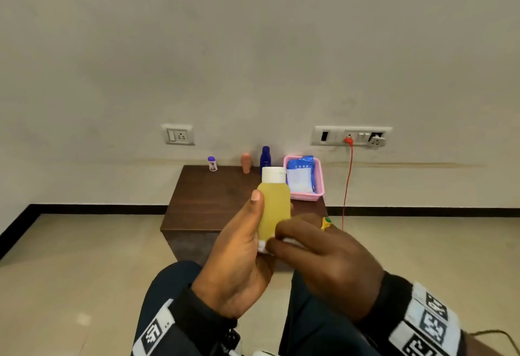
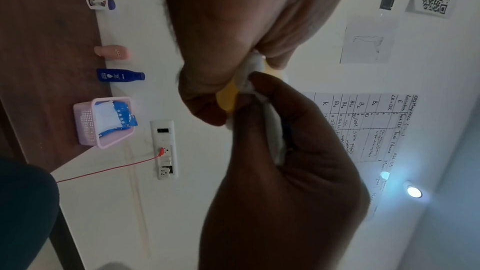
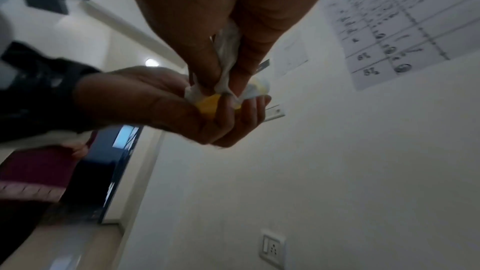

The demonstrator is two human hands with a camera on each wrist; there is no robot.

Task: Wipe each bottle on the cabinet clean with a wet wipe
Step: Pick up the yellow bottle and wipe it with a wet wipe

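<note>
A yellow bottle (image 1: 273, 209) with a white cap is held upright in front of the brown cabinet (image 1: 213, 203). My left hand (image 1: 242, 246) grips it from the left, thumb along its side. My right hand (image 1: 312, 246) pinches a crumpled white wet wipe (image 1: 263, 246) against the bottle's lower end. The right wrist view shows the wipe (image 3: 226, 65) bunched in my fingers over the yellow bottle (image 3: 207, 106). At the cabinet's back stand a small white bottle with a purple cap (image 1: 212, 163), a peach bottle (image 1: 246, 162) and a dark blue bottle (image 1: 265, 156).
A pink basket (image 1: 319, 184) holding a blue wipes pack (image 1: 301, 175) sits at the cabinet's back right corner. A red cable (image 1: 347, 184) hangs from the wall socket (image 1: 350, 136) to the right. My knees are below the hands, close to the cabinet's front.
</note>
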